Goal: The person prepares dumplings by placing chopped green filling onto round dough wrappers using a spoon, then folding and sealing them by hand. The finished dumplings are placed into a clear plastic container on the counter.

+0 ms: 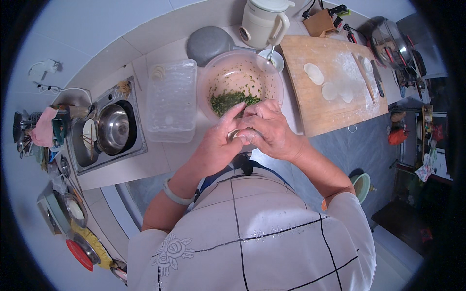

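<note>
Both hands meet in front of my body, near the counter's front edge. My left hand [220, 140] and my right hand [275, 129] pinch a small dough dumpling [237, 134] between their fingers; most of it is hidden. Flour whitens the fingertips. Just beyond the hands, a translucent pink plastic bowl [242, 60] contains chopped green filling [233, 101]. To its left lies a frosted plastic container [171, 105] dusted with flour, with what looks like a dumpling [158, 72] in its far left corner. On the right, several flat dough wrappers [314, 74] rest on a floured wooden board [309, 116].
The board also bears a rolling pin [363, 78], a dough piece [367, 66] and a dark-handled knife [378, 79]. Behind the bowl are a grey pan [209, 45], a small white bowl [276, 61] and a cream electric jug [260, 25]. A sink [142, 145] holds a steel pot [113, 129].
</note>
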`<state>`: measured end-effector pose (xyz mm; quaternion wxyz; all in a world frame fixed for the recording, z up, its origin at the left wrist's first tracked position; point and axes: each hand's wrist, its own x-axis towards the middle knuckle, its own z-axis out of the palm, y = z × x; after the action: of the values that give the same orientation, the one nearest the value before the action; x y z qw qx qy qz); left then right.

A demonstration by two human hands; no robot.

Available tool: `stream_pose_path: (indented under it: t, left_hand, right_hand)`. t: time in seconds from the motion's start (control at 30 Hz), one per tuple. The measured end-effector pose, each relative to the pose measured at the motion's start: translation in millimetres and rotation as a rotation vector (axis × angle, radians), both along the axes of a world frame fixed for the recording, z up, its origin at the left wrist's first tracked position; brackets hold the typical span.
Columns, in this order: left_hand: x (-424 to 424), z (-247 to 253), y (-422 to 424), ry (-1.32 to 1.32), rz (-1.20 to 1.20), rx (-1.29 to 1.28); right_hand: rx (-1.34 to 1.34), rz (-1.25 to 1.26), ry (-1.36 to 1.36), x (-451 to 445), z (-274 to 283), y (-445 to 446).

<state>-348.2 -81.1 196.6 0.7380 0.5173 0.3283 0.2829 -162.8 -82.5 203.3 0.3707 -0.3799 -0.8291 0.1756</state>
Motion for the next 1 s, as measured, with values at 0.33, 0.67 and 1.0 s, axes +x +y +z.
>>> stream_pose_path:
  t: [0.33, 0.67, 1.0]
  left_hand:
    - [2.1, 13.3, -12.5, 0.244, 0.097, 0.193]
    - [-2.4, 20.6, -23.0, 0.140, 0.281, -0.020]
    - [19.7, 25.9, -24.4, -0.222, 0.321, -0.259]
  right_hand:
    - [-0.013, 0.046, 0.024, -5.1, 10.8, -9.7]
    - [-0.032, -0.021, 0.215, -2.8, 23.6, -11.8]
    - [-0.674, -0.055, 0.992, 4.9, -14.8, -39.5]
